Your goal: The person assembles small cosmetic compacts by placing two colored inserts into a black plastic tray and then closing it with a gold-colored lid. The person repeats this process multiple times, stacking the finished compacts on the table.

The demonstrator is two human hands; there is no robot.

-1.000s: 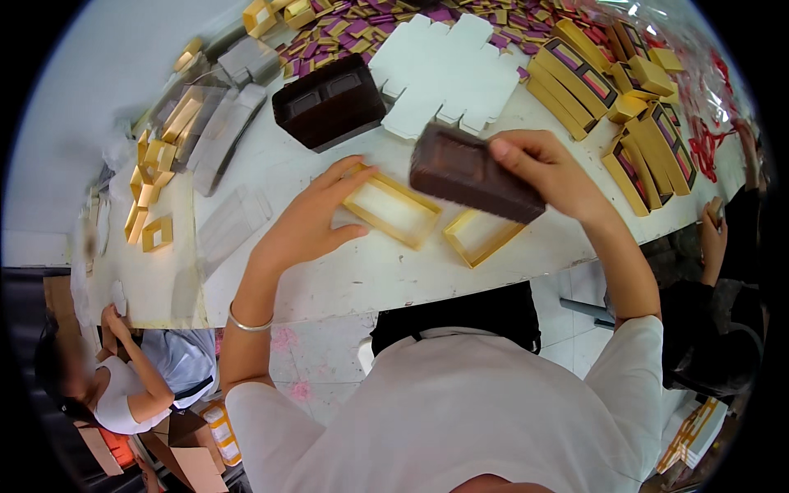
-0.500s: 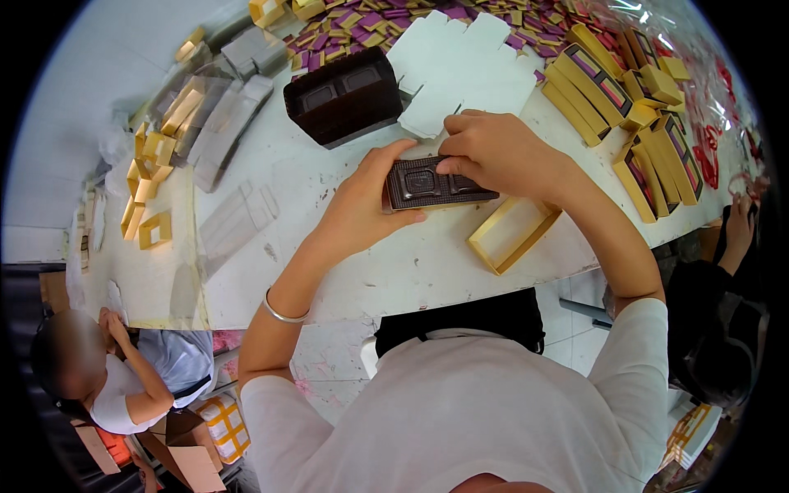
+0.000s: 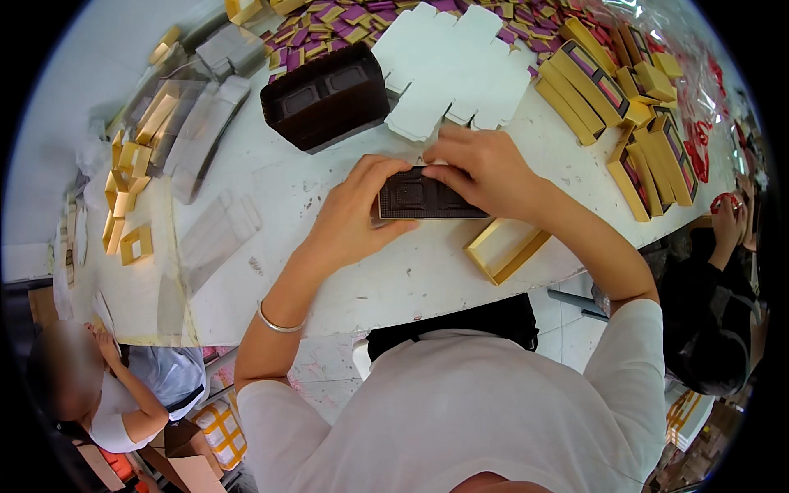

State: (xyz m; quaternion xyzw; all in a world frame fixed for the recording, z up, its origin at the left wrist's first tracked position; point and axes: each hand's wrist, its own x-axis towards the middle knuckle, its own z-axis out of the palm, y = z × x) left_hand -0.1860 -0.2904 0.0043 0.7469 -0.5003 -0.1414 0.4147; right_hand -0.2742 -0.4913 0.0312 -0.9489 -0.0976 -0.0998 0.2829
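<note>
A dark brown plastic tray (image 3: pixel 411 199) with square hollows lies level before me, with a thin gold edge showing along its near side. My left hand (image 3: pixel 349 205) grips its left end, fingers at the far edge and thumb along the near one. At the far edge my right hand (image 3: pixel 486 171) is closed, its thumb and bent fingers pinching there; its fingertips are partly hidden. An open gold box part (image 3: pixel 509 251) rests on the table just right of the tray, below my right wrist.
Beyond my hands stand a stack of brown trays (image 3: pixel 325 99) and white flat cartons (image 3: pixel 456 70). Small purple and gold pieces (image 3: pixel 345 29) are heaped at the back. Filled gold boxes (image 3: pixel 583 90) lie right, clear sleeves (image 3: pixel 209 135) left. Co-workers sit at both sides.
The tray has tipped flatter between my hands, and less gold shows under it. My right hand has shifted slightly left and down along its far edge. My view has moved a little.
</note>
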